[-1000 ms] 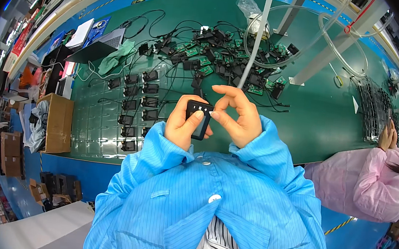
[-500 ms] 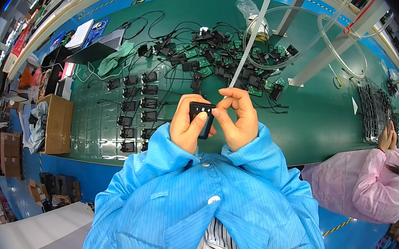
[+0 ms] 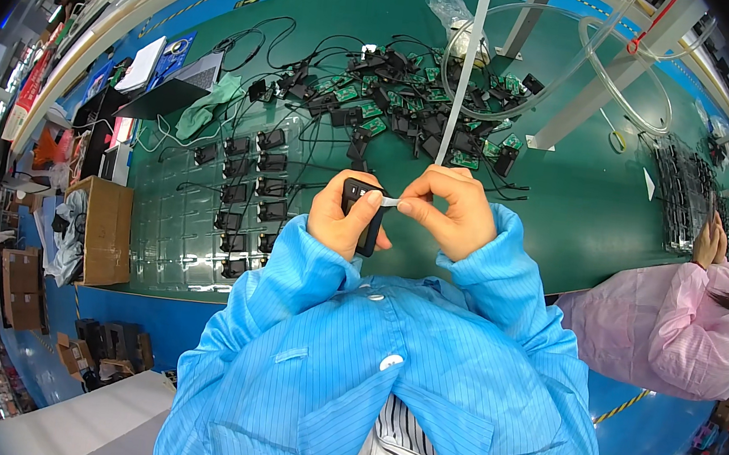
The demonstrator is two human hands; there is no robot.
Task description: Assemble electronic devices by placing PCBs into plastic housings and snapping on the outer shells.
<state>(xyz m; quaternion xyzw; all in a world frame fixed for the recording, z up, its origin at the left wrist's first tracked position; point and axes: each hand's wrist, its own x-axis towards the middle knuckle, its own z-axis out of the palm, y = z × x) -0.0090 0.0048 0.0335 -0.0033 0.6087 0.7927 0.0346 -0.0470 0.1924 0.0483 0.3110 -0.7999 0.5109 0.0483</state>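
- In the head view, a small black device was held upright in the left hand, in front of the blue-sleeved torso; whether it was clear of the bench could not be told.
- The left fingers were closed around the device, the thumb laid across its upper face; most of that face was covered, and the grip behind was hidden.
- A short pale strip was pinched between the right hand's thumb and forefinger, the other fingers being curled. The strip was stretched to the device's top corner; its end there was partly hidden by the left thumb, so how it was attached could not be made out.
- Beyond the hands, black modules and green circuit boards were heaped with tangled cables, single pieces being hard to separate.
- To the left, black units were set in rows on clear trays, their edges blurred by glare.
- At the right, a co-worker in pink was partly cut off by the dark rim.
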